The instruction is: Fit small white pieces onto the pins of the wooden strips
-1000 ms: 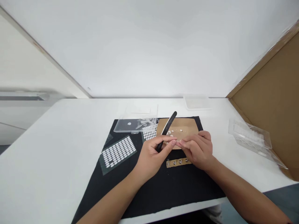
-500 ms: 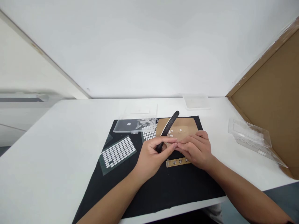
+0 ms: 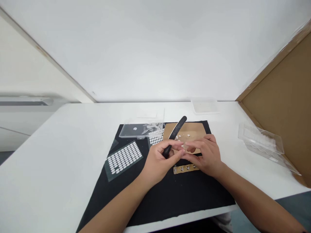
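The left hand (image 3: 157, 161) held a black curved stick (image 3: 179, 126) behind its fingertips, perhaps to keep them free; these stood narrowly apart, near those of the right hand (image 3: 207, 156); whether they pinched something, I could not tell; nearer the body than them lay a strip (image 3: 185, 169), maybe for easy reach

A curved black strip (image 3: 179, 127), round-ended and pale-edged, slants upward from the left grip (image 3: 158, 160)

Mat (image 3: 179, 200): looked like matt cloth
File (image 3: 178, 127): looked matt, slightly grainy
Box (image 3: 131, 136): was clear, glossy plastic
Brown sheet (image 3: 197, 128): looked like smooth, matt paper
Studs (image 3: 188, 167): looked like shiny metal
Counter (image 3: 60, 155): was smooth, faintly glossy
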{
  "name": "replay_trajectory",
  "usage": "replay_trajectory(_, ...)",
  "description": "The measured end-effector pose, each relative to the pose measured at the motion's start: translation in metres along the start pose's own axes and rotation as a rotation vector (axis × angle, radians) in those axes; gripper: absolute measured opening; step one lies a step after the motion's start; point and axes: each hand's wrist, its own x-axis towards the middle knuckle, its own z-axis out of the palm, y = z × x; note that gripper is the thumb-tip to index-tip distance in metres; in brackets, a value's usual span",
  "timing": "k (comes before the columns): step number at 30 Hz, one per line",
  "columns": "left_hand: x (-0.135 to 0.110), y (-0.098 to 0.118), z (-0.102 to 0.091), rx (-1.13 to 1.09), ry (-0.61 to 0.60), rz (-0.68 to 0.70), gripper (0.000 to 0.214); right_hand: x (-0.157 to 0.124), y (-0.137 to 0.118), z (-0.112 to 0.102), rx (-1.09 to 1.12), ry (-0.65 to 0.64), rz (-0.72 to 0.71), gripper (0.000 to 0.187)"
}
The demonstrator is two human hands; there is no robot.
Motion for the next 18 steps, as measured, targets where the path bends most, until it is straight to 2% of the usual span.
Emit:
replay_trajectory(5, 0.0005, -0.0016, -0.0020, -0.038, -0.020, -0.015, 0.029, -0.0002, -0.0025, 0.0010, 0.025, -0.027, 0.006, 0.025)
replay_trajectory(14, 0.0007, -0.0070, -0.0012, -0.020, -0.032, -0.019, 0.025, 0.0027, -0.0026, -0.0034, 0.054, -0.056, 0.036, 0.012)
replay_trajectory(18, -0.0001, -0.0058, -0.0013, 0.042, -0.017, 0.042, 0.024, 0.0015, 0.0004, -0.0067, 0.081, -0.121, 0.070, 0.018)
